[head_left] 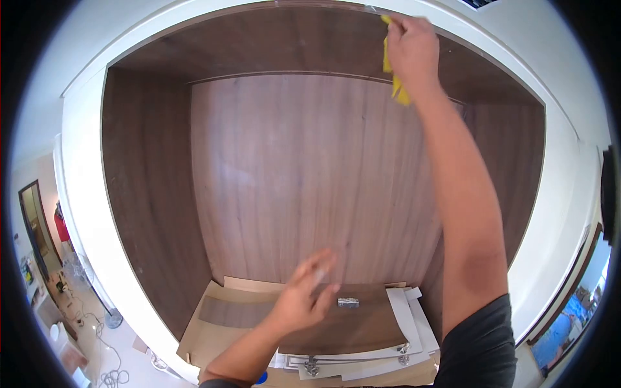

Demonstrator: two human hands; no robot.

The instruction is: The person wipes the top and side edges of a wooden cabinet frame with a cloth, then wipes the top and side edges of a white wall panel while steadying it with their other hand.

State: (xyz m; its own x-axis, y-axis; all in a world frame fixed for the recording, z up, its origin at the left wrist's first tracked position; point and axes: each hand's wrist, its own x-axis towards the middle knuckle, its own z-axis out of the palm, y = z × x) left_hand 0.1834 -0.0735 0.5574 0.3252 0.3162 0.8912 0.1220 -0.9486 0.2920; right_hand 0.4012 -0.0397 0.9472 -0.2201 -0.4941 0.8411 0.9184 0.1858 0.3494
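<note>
My right hand [414, 50] is raised to the top front edge of a brown wood-grain cabinet [310, 174], its fingers closed round a yellow cloth [400, 90]. The cloth hangs down against the underside of the cabinet's top panel [284, 42]. Lower down, my left hand [305, 292] hovers above the cabinet floor with its fingers curled and blurred. Something pale and see-through shows between its thumb and fingers, too blurred to make out.
Cardboard [194, 326], brown boards and white strips [401, 317] with metal hinges [312, 367] lie on the cabinet floor. A small silvery item [348, 302] rests there too. White frame [81, 194] surrounds the opening. Cables [113, 375] lie on the room floor at left.
</note>
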